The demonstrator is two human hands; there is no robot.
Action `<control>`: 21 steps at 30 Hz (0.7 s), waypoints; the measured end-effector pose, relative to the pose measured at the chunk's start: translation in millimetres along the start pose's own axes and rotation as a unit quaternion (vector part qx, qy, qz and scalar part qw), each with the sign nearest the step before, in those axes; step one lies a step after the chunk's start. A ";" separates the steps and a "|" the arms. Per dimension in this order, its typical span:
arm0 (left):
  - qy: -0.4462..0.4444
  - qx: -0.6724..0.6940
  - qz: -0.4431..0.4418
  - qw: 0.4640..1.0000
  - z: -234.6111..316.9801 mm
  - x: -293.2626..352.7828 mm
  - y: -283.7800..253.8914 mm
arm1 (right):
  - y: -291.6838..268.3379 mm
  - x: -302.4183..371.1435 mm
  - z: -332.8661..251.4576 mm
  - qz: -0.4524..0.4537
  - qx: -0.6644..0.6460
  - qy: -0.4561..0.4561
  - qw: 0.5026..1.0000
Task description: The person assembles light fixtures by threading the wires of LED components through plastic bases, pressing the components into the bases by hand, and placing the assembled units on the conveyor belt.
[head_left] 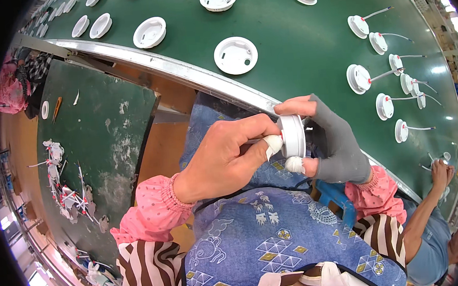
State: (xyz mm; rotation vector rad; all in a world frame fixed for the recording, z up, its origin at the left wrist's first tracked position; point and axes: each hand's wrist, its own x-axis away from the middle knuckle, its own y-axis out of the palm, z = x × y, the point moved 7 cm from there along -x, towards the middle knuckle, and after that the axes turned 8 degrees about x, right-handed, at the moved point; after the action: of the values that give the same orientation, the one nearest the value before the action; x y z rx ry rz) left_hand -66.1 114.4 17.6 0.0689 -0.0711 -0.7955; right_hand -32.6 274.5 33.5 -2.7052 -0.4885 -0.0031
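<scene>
In front of my apron, I hold a white round lamp housing [293, 136] on its edge. My right hand [340, 139], in a grey glove with bare fingertips, grips its rim between thumb and fingers. On the other side, my bare left hand [222, 155] is closed in a pinch at a small red fitting [281, 134] on the housing. A thin cable seems to run back into the left fist, mostly hidden by the fingers. White wrapping covers both thumb tips. The nearest loose piece is an open white housing [235, 55] on the green belt, beyond my hands.
Several white housings with red fittings and cables [359, 78] stand on the belt [296, 46] to the right. More open housings [150, 32] lie far left. A side table [100, 153] holds an orange cutter [57, 109] and a cable pile [71, 193]. A co-worker [431, 245] works at right.
</scene>
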 end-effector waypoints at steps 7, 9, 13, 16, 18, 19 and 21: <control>0.032 0.061 0.003 0.998 -10.3 2.6 -1.5 | 12.8 4.1 10.6 0.019 -0.258 0.089 0.962; 0.027 0.096 0.012 0.995 -17.1 4.8 0.0 | 15.2 5.7 17.2 0.022 -0.282 0.132 0.950; 0.027 0.036 0.047 0.998 -14.5 16.3 9.9 | 12.4 4.9 25.4 0.036 -0.261 0.072 0.962; 0.062 -0.014 0.083 0.995 -11.2 22.5 13.0 | 11.6 3.4 19.7 0.045 -0.223 0.041 0.973; 0.119 -0.046 0.093 0.987 -11.5 20.0 9.8 | 10.1 1.7 13.6 0.053 -0.220 0.027 0.974; 0.120 -0.048 0.097 0.987 -18.3 17.3 7.2 | 13.1 2.4 16.6 0.045 -0.247 0.071 0.965; 0.142 -0.030 0.091 0.985 -28.2 11.9 4.1 | 18.6 3.5 20.4 0.033 -0.274 0.115 0.954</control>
State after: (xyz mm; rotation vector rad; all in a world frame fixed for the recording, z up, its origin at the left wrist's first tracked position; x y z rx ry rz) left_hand -52.3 109.7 -9.6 0.1154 0.2140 -0.5981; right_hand -24.3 267.3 8.0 -3.1979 -0.3644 -0.5007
